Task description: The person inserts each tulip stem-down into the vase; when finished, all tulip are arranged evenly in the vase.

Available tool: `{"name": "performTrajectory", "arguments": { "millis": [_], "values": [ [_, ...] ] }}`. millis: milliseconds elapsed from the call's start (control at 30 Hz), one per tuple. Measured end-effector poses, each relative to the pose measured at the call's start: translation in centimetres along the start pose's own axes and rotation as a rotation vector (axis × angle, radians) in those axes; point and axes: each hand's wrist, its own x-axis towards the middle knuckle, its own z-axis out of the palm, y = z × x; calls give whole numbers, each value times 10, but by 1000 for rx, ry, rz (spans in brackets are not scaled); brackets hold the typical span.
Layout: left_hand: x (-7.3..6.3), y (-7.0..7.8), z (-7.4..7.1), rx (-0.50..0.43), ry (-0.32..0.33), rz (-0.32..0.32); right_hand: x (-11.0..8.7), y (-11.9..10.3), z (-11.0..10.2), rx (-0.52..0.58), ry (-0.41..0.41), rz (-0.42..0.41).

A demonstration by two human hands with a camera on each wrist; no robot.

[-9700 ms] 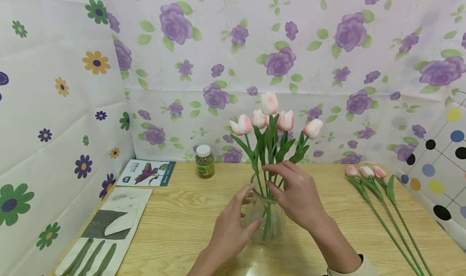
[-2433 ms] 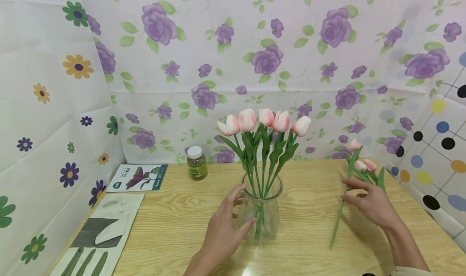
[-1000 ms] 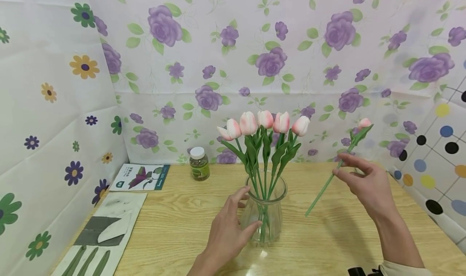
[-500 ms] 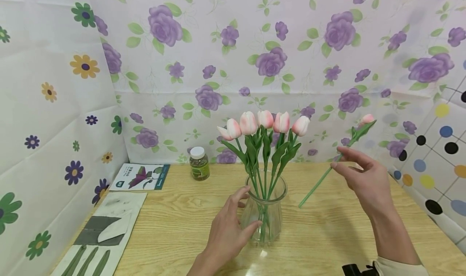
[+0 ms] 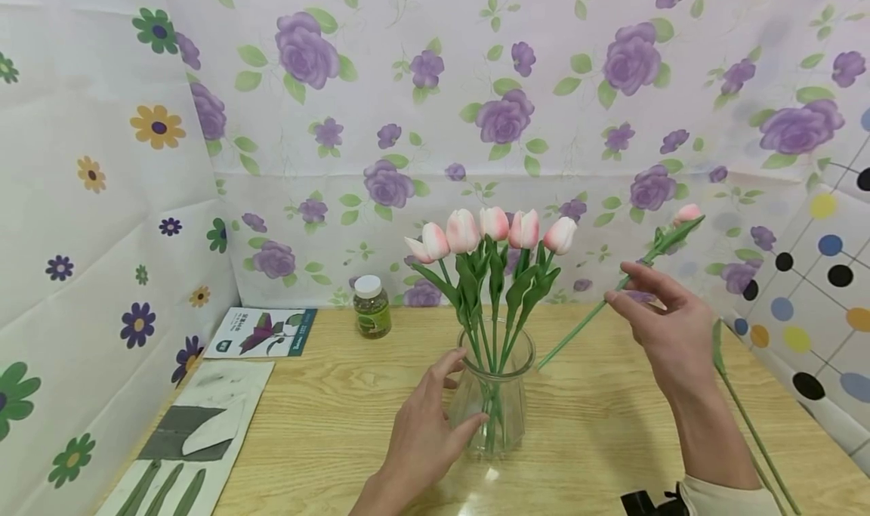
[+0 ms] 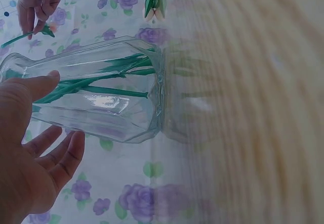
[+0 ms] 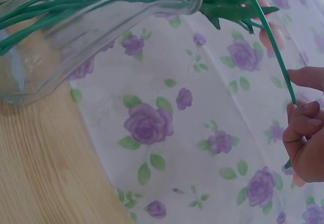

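Upright on the table, a clear glass vase [image 5: 510,418] holds several pale pink artificial tulips [image 5: 463,231] with green leaves. My left hand [image 5: 431,433] curves round the vase's left side, thumb across the front and fingertips near the rim; its thumb [image 6: 43,85] overlaps the glass in the left wrist view. My right hand [image 5: 676,331] pinches another tulip [image 5: 578,327] by its green stem between thumb and fingers. That tulip slants, its bud up to the right and its stem end beside the vase rim. In the right wrist view the held stem [image 7: 268,34] crosses in front of the vase's tulips.
More tulip stems [image 5: 761,433] lie on the table's right, partly hidden behind my right forearm. A white-lidded jar [image 5: 372,312] stands at the back, left of the vase. A leaflet [image 5: 261,331] and a printed sheet [image 5: 197,418] lie at left. Flowered cloth [image 5: 408,85] hangs behind.
Several seconds ago my right hand was among the vase's tulips; it then took a tulip from the right and lifted it. Lately that tulip has moved left towards the vase; my left hand stays put.
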Motion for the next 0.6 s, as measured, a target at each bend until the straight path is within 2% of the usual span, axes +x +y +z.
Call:
{"name": "performTrajectory", "arguments": {
  "millis": [233,600],
  "values": [
    [-1,-1,-1,-12,-13,1,-1,-4,16,-8,63,-47],
    [-1,-1,-1,-20,-13,3,-9,-4,32,-128,99,-86]
  ]
}}
